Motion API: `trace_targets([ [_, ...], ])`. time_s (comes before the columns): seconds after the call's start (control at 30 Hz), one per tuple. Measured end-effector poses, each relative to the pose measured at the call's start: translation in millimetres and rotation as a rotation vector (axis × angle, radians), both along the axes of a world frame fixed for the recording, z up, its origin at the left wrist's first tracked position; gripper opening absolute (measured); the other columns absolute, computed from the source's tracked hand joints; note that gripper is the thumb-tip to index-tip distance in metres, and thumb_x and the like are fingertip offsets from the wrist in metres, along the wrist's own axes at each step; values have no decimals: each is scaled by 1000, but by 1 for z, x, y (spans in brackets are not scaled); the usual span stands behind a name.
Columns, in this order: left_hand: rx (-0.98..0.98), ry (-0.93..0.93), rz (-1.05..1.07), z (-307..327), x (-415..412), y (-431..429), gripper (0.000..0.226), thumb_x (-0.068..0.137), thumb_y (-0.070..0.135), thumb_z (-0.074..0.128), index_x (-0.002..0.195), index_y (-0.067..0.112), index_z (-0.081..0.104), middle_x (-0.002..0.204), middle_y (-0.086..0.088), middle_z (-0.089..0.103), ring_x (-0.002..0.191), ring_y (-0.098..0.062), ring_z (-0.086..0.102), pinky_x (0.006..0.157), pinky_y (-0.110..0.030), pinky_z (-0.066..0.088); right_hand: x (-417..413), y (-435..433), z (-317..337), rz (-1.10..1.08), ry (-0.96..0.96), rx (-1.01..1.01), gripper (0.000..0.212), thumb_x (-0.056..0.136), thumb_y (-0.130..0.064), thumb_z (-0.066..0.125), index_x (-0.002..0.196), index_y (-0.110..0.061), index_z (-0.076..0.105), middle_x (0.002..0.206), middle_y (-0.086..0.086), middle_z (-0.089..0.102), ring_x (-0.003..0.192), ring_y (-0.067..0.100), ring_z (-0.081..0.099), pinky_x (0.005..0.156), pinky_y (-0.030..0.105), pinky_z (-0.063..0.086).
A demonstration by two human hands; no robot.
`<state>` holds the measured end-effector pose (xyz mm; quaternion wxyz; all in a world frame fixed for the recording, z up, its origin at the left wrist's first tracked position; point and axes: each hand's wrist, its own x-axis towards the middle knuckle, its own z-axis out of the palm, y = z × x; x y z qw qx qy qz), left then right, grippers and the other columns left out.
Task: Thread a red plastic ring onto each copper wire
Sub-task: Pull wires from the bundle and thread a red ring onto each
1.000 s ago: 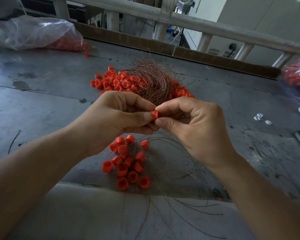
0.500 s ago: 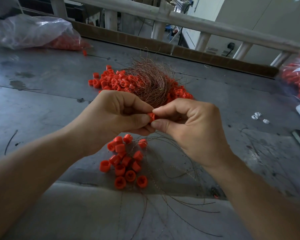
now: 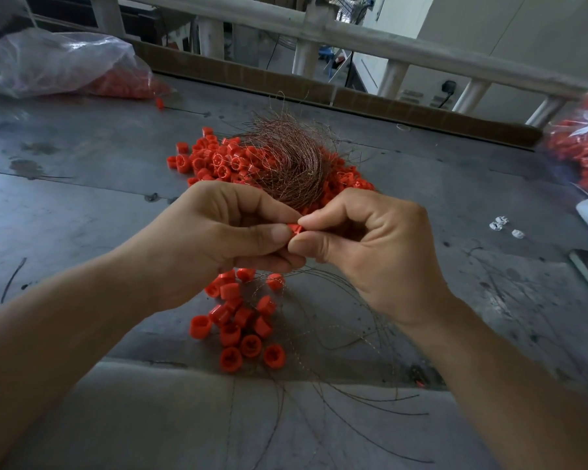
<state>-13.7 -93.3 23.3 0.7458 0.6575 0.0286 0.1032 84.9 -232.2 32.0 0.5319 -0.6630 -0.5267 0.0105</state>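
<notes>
Two hands meet over the middle of the tabletop [image 3: 82, 212], left hand [image 3: 218, 245] and right hand [image 3: 370, 256] both pinching one red ring [image 3: 295, 228], probably steadying it so one of the far copper wires [image 3: 292, 171] can poke through.

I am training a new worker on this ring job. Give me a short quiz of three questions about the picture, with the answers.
1. True or false: the left hand and the right hand rest flat on the table.
2. The copper wire bundle lies on: A a pile of rings; B a plate; C a box.
3. Missing word: both hands pinch one red ____.
Key: 1 false; 2 A; 3 ring.
</notes>
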Motion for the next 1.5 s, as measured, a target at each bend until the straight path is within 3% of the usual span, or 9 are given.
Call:
trace_targets([
  [0.13, -4, 11, -87, 1, -2, 4, 17, 57, 14, 79, 73, 17, 75, 69, -8, 71, 65, -15, 70, 57, -18, 54, 0, 1, 1, 75, 131, -60, 17, 61, -25, 71, 76, -22, 64, 72, -10, 65, 67, 4, 64, 63, 16, 51],
  [0.3, 12, 53, -100, 0, -2, 6, 30, 53, 18, 71, 83, 19, 73, 74, -13, 71, 64, -20, 70, 55, -21, 54, 4, 0, 3, 126, 99, -203, 33, 58, -31, 69, 91, -30, 66, 74, -13, 60, 73, 0, 60, 70, 13, 49],
  [0.47, 103, 113, -156, -1, -4, 8, 43, 62, 12, 75, 103, 12, 62, 73, -18, 69, 65, -26, 69, 54, -24, 54, 8, -2, 4, 208, 79, -360, 26, 61, -27, 72, 86, -22, 70, 75, -14, 58, 76, -3, 57, 72, 11, 45],
  [0.7, 22, 82, -183, 1, -5, 11, 45, 54, 30, 83, 97, 22, 69, 76, -17, 70, 66, -24, 70, 56, -23, 55, 5, 2, -2, 126, -217, -298, 25, 76, -26, 63, 91, -7, 67, 77, -11, 50, 72, -1, 49, 70, 10, 40],
  [0.87, -12, 47, -201, 1, -5, 12, 45, 57, 27, 81, 99, 18, 68, 78, -17, 70, 69, -25, 70, 58, -24, 55, 2, 2, -1, 104, -338, -252, 23, 81, -23, 59, 90, -3, 65, 78, -10, 43, 69, -5, 43, 68, 7, 36],
  [1.03, -7, 47, -204, 1, -6, 11, 45, 59, 29, 81, 101, 21, 68, 82, -18, 70, 73, -27, 70, 61, -26, 56, 3, 1, 0, 121, -333, -252, 21, 81, -22, 60, 87, -3, 64, 78, -16, 40, 70, -6, 42, 68, 7, 36],
  [1.13, 95, 22, -184, 3, -7, 7, 58, 59, 35, 82, 113, 27, 61, 90, -18, 70, 81, -30, 70, 66, -30, 56, 3, 1, -1, 103, -349, -248, 14, 80, -16, 62, 85, -3, 64, 79, -12, 44, 71, -4, 44, 68, 9, 38],
  [1.3, 287, -39, -1, 0, -7, -6, 69, 53, 32, 78, 116, 43, 52, 80, -9, 71, 70, -25, 71, 62, -34, 59, 3, 1, -3, 69, -377, -247, 10, 79, -8, 60, 85, -1, 63, 82, -3, 50, 74, 12, 52, 66, 22, 45],
  [1.5, 219, -83, 0, 2, -10, -11, 65, 56, 26, 70, 115, 42, 47, 76, -13, 71, 68, -25, 71, 60, -26, 57, -4, 1, -5, 51, -389, -189, 6, 75, 2, 60, 79, 0, 62, 79, -6, 47, 70, 5, 46, 63, 11, 40],
])
